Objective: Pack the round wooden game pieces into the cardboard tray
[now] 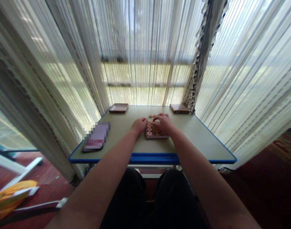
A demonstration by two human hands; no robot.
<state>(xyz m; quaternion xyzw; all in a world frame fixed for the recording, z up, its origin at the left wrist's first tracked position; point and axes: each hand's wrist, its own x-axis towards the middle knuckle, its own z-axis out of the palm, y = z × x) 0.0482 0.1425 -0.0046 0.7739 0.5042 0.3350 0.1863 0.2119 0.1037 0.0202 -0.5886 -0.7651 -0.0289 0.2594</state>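
Note:
A shallow box (157,137) sits near the front middle of the table, with several round, light wooden xiangqi pieces (149,129) inside, marked in red or dark. At its upper left side is my left hand (138,125), fingers bent together around the box's edge. My right hand (165,122) reaches over the box's right half, thumb and fingers pinched on a xiangqi piece at the far side. That hand hides part of the box and some of the pieces. Just beyond the box, a few loose pieces (150,116) lie on the table.
An open shallow tray or lid (118,108) lies at the table's far left corner. A flat brown box (179,108) is at the far right. A pixelated purple item (97,136) rests near the left edge. Sheer curtains (147,79) hang behind the blue-edged table (195,146).

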